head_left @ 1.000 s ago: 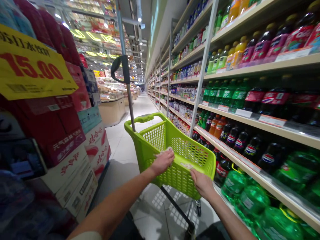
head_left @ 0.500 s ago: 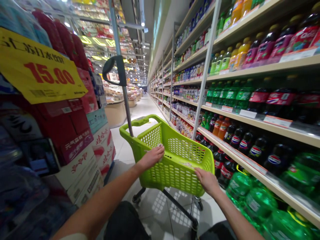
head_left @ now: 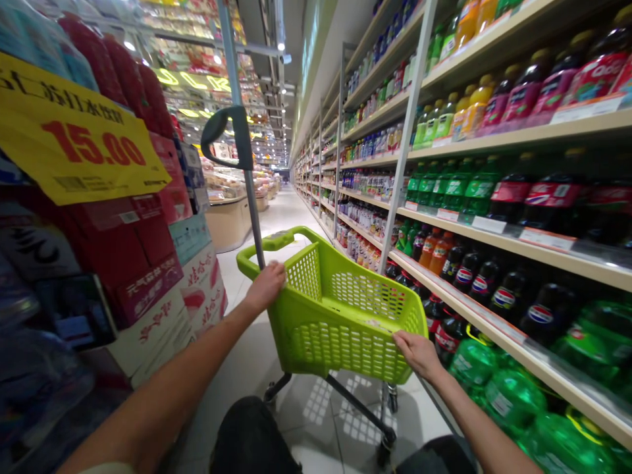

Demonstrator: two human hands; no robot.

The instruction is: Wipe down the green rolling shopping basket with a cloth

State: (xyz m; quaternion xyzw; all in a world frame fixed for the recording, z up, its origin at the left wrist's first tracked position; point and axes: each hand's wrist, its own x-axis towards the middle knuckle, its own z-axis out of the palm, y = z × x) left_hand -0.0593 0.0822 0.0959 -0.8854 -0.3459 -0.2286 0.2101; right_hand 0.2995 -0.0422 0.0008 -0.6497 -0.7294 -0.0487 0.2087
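Observation:
A lime-green plastic shopping cart stands in front of me, its basket side facing me. My left hand is closed on the basket's left rim, just below the grey pole. Its fingertips are partly hidden, so anything small under them cannot be made out. At the right end of the near rim, my right hand grips the edge with thumb and curled fingers. A small pale patch shows inside the basket near that hand, too small to name. A dark loop handle is fixed on the pole.
Shelves of bottled drinks line the right side, with large green bottles at floor level. Stacked drink cartons and a yellow price sign crowd the left. A tiled aisle runs ahead.
My left hand has slid leftward along the near rim, from its middle to the corner by the pole. The cart has shifted slightly right; my right hand keeps its grip.

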